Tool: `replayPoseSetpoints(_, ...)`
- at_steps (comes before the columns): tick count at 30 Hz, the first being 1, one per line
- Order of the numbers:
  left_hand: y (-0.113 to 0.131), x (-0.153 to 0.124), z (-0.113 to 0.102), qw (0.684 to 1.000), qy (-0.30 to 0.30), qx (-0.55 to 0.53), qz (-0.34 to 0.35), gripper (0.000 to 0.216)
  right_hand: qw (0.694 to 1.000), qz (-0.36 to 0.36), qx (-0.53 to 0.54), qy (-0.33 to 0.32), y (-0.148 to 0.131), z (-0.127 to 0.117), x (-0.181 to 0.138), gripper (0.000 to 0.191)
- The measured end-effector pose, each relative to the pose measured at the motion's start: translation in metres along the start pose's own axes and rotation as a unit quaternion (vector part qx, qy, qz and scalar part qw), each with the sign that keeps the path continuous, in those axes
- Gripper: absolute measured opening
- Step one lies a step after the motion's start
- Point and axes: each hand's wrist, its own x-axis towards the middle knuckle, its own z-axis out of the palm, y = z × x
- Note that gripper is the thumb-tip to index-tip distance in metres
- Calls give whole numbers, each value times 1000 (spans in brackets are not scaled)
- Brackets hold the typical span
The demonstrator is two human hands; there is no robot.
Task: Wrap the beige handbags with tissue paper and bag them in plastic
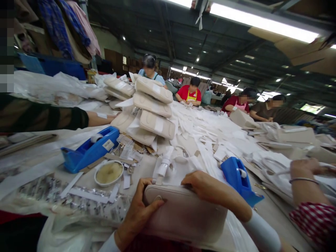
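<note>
A beige handbag (187,213) is held upright in front of me at the table's near edge. My left hand (139,206) grips its left end, with the thumb on the near face and the fingers going behind. My right hand (203,185) bends over the bag's top edge, its fingertips partly hidden behind it. Just beyond the bag lies a pale strap (165,162) with white wrapping around it. Left of my hands is a round white tub (109,173) with yellowish contents.
Blue tape dispensers stand at left (90,148) and right (240,180). Several beige bags (157,124) are stacked ahead. A co-worker's arm (44,117) reaches in from the left; another's hand (306,169) is at right. White sheets (210,122) cover the table, with people working beyond.
</note>
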Motion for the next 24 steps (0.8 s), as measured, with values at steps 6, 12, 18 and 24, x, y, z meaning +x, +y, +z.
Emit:
replayPoseSetpoints(6,-2,-3,-1,999,-4,-29,-25,41,997,31,34,64,-2,13,10,49)
replayPoseSetpoints(12,2,-3,-1,998,-13,-58,-16,36,995,42,69,60,-16,6,-6,37)
replayPoseSetpoints(18,3,-4,2,996,-11,-80,-29,42,995,49,-66,62,-25,34,-4,45)
replayPoseSetpoints(24,-1,0,-25,987,34,-154,8,38,958,-55,-188,210,-12,81,-12,39)
